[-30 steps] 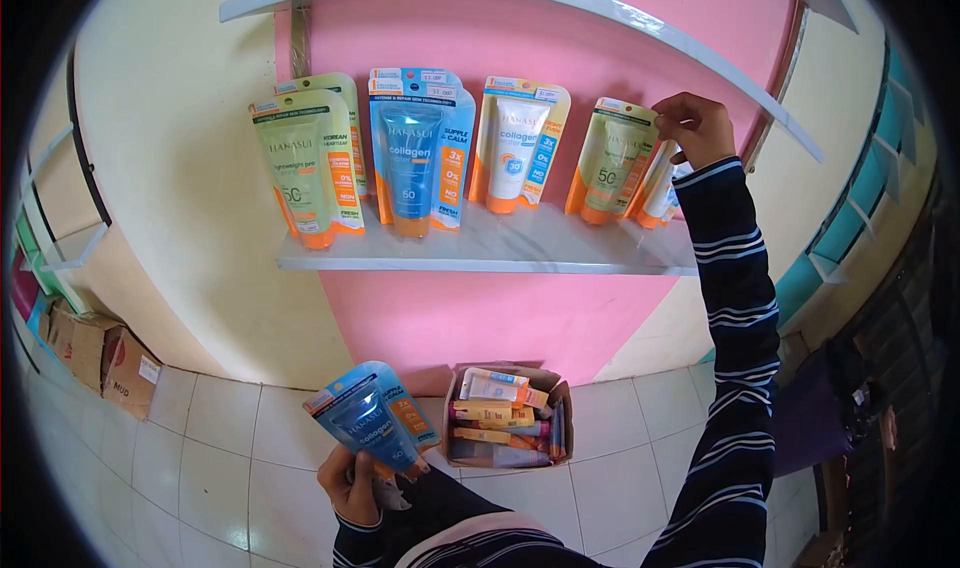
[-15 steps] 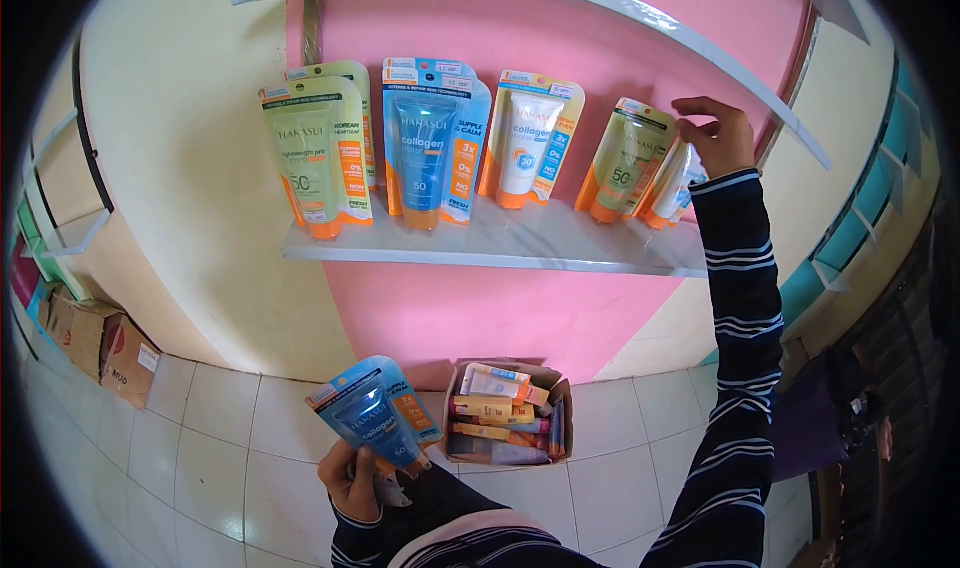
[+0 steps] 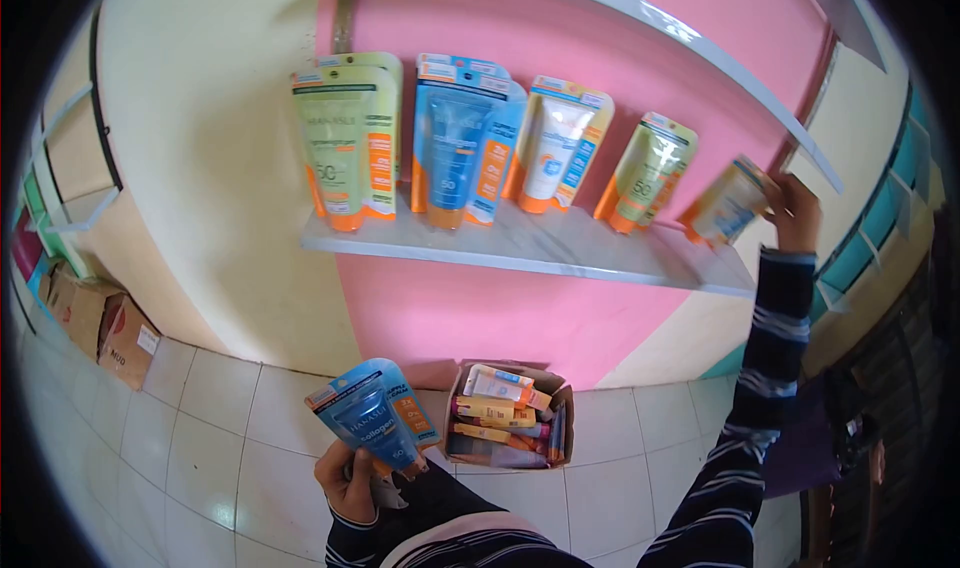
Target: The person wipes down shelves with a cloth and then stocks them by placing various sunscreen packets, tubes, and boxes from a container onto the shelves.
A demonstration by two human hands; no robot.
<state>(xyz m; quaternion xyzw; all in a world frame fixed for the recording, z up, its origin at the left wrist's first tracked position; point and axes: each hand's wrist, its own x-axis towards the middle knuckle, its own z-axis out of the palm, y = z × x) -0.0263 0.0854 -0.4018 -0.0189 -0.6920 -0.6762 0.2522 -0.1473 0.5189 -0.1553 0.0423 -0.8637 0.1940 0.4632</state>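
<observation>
Clearly | I see left hand pinching a blue pack | right hand pinching a pale pack, tilted, blurred, near right end of shelf

The right hand pinches at the shelf's right end, arm extended. The left hand grips low, below the front edge.

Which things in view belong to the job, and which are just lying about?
Seemingly part of the job:
blue pack in left hand
pale pack in right hand
standing packs on lower shelf
open floor box

Apparently lying about:
MUD carton
purple object at right
</observation>
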